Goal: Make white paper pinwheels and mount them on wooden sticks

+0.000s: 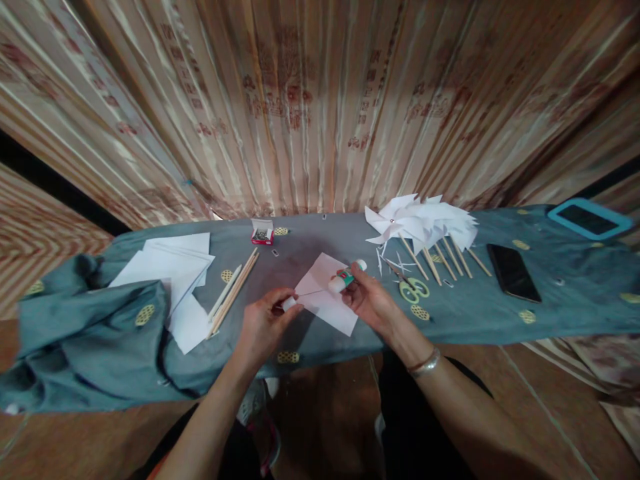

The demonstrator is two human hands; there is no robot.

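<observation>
My left hand pinches a small white cap between thumb and fingers, at the left corner of a white paper square. Around a white and green glue stick the fingers of my right hand are closed, holding it tilted over the right part of that square. A cut line runs inward from the paper's left corner. Green-handled scissors and thin paper scraps lie just right of my right hand.
Several paper pinwheels on wooden sticks lie at the back right, beside a black phone and a blue-framed tablet. To the left are loose sticks, white paper sheets and an open red box of small metal pieces.
</observation>
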